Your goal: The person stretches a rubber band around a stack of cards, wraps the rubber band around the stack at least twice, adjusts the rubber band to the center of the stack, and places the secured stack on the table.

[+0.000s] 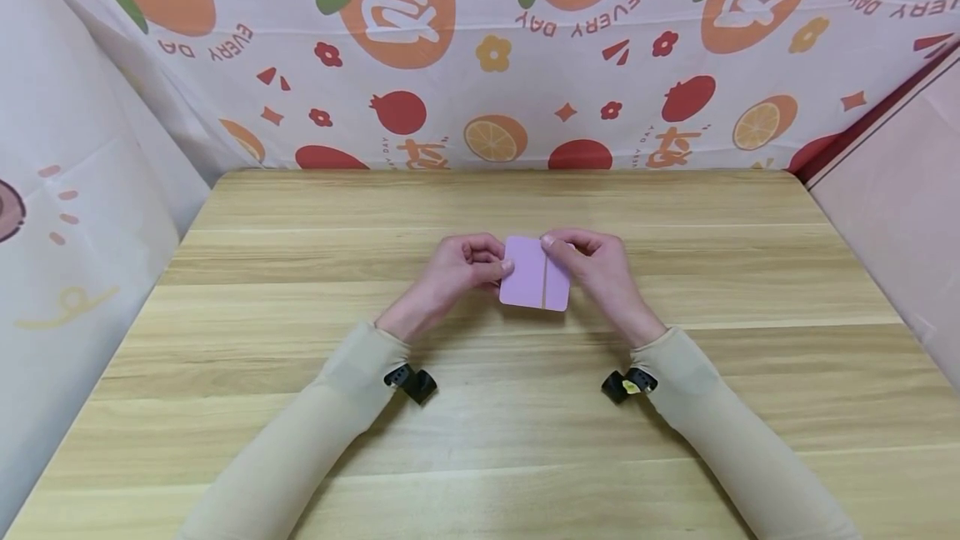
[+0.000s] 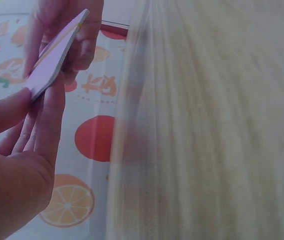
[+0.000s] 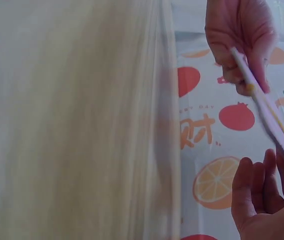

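Note:
A thin lilac square pad with rounded corners is held up above the table, with a narrow yellow-brown band running across it, right of its middle. My left hand pinches the left edge, thumb on the face. At the upper right, my right hand grips the pad, its thumb lying by the top of the band. Seen nearly edge-on, the pad is tilted in the left wrist view. In the right wrist view the band also shows on the pad's edge. Fingers behind the pad are partly hidden.
The wood-grain table spreads out beneath both arms. A fruit-printed cloth hangs along its back edge. Pale coverings stand at the left and right sides. Small black cameras sit on both wrists.

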Available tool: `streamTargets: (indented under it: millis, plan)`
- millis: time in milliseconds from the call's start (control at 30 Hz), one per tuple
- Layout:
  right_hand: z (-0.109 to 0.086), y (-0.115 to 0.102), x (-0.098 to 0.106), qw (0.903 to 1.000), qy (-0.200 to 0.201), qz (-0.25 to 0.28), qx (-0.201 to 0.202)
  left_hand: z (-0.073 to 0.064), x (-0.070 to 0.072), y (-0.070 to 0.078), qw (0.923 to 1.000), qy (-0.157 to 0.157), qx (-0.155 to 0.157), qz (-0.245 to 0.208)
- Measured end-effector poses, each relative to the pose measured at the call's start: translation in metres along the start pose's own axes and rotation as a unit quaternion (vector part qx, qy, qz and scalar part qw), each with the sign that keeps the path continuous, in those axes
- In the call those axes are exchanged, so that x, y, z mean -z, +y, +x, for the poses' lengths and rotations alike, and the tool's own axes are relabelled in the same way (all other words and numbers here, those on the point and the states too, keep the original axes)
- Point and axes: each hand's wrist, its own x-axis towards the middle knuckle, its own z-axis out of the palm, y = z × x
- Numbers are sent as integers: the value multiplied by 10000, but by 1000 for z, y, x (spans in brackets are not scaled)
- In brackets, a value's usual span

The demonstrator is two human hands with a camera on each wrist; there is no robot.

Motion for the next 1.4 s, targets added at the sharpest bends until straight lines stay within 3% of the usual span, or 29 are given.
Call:
streamTargets:
  millis: [200, 400, 600, 833, 1133, 1400]
  plan:
    - [-1, -2, -2, 9997, -41, -13, -233, 0, -1, -2, 9995, -48, 19, 308]
    - [-1, -2, -3, 9984, -214, 84, -515, 0, -2, -2, 10000, 3, 96, 22]
    - [-1, 0, -5, 9963, -419, 358, -658, 3, 0, 0, 9992, 243, 71, -305]
    - [-1, 3, -6, 9914, -647, 765, -840, 4, 5, 2, 9984, 430, 25, -371]
    - [0, 3, -7, 9859, -1083, 579, -1137, 5, 14, 7, 9965, 755, 91, -360]
    - [-1, 3, -11, 9841, -1386, 416, -1031, 6, 23, 13, 9939, 1039, 80, -358]
